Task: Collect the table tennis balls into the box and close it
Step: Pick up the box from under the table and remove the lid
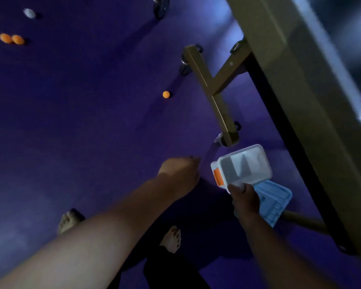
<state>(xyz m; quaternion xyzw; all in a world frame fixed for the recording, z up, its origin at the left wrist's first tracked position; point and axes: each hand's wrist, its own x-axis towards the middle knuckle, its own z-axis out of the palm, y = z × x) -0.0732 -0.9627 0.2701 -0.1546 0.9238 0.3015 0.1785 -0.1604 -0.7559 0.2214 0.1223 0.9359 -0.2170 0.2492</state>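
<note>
My right hand point(245, 200) grips the near rim of a clear plastic box point(243, 166) with an orange latch; its blue lid point(274, 202) hangs open below the hand. The box looks empty inside. My left hand point(180, 174) reaches down to the left of the box with fingers curled; whether it holds anything is hidden. On the purple floor lie one orange ball point(166, 94) ahead, two orange balls point(11, 39) touching each other at far left, and a white ball point(29, 13) beyond them.
A table tennis table edge point(296, 84) runs down the right side, with its olive metal leg frame point(212, 90) and casters point(220, 139) close to the box. My bare feet point(172, 238) stand on the purple floor point(81, 122). Another wheel point(160, 6) shows at the top.
</note>
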